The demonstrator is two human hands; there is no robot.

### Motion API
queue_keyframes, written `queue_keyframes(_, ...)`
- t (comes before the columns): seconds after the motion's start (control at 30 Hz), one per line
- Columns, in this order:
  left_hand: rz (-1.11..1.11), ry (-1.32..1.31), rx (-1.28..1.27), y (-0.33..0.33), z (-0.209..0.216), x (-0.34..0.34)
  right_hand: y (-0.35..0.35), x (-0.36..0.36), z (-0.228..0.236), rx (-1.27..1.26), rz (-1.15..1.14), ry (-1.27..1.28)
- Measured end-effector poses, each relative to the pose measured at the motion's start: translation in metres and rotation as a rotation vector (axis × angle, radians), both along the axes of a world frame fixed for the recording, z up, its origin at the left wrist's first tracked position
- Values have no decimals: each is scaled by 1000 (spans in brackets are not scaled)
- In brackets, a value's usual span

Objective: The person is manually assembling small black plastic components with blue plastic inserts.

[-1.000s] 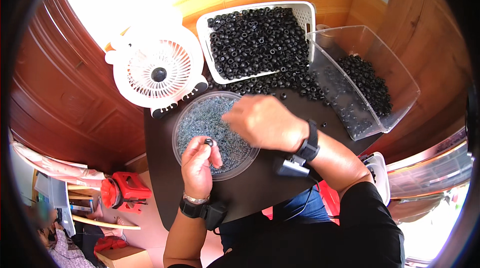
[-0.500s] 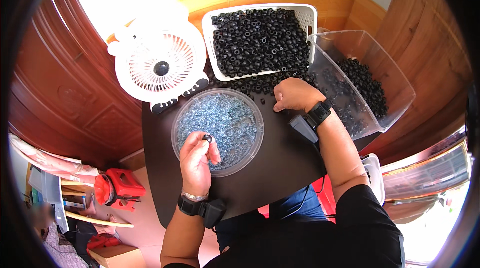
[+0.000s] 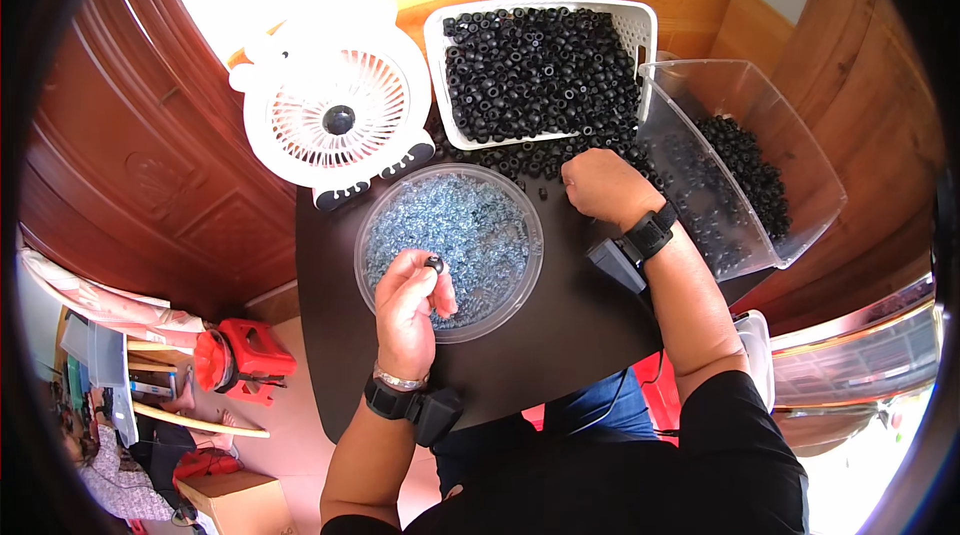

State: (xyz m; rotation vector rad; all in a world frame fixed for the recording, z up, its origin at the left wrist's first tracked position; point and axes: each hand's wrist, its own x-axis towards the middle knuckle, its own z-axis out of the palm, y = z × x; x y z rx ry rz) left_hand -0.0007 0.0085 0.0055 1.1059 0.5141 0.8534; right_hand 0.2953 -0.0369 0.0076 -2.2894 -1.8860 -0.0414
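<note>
Between the thumb and fingers of my left hand (image 3: 405, 315) is a small, shiny black cap-like piece (image 3: 434, 263). That hand is over the near-left part of a round clear tub (image 3: 533, 280) filled with small, clear bluish pieces (image 3: 440, 220). My right hand (image 3: 612, 189) is curled, knuckles up, at the near edge of a loose spread of black ring-like pieces (image 3: 545, 157) on the dark table (image 3: 580, 310). Its fingertips are tucked underneath, so anything in them is hidden. A lone black piece (image 3: 543, 193) lies just left of it.
Behind the tub stands a white basket (image 3: 440, 65) heaped with black pieces. A clear bin (image 3: 800, 160), part full of similar pieces, sits to the right. At the far left is a white animal-shaped fan (image 3: 270, 135). A red stool (image 3: 262, 360) stands on the floor.
The view has shifted slightly, so everything sits a little farther right and higher. My right thumb, visible before, is now tucked out of sight. My left hand keeps the black piece over the tub.
</note>
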Motion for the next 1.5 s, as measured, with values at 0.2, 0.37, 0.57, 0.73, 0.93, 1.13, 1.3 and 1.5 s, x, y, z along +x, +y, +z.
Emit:
queue_keyframes(0.2, -16, 20, 30, 1, -4, 1, 1, -11, 12, -95, -14, -26)
queue_keyframes(0.37, -17, 15, 19, 0, -1, -1, 1, -11, 9, -30, 20, -95)
queue_keyframes(0.57, -15, 4, -2, 1, -1, -1, -3, -9, 18, -108, -34, 149)
queue_keyframes(0.73, -32, -3, -11, 0, -2, -2, 0, 0, 5, -52, 42, 109)
queue_keyframes(0.93, -21, 46, 307, -9, 0, 0, 4, -5, -1, -12, 8, 27)
queue_keyframes(1.13, -31, -21, 328, -9, -2, -1, 4, -10, 6, -5, 34, -8)
queue_keyframes(1.3, -66, -5, 269, -9, -1, 0, 0, -13, 16, 223, 98, 221)
queue_keyframes(1.5, -166, -33, 141, -8, -5, -2, 2, -61, 24, 159, 372, 1410)
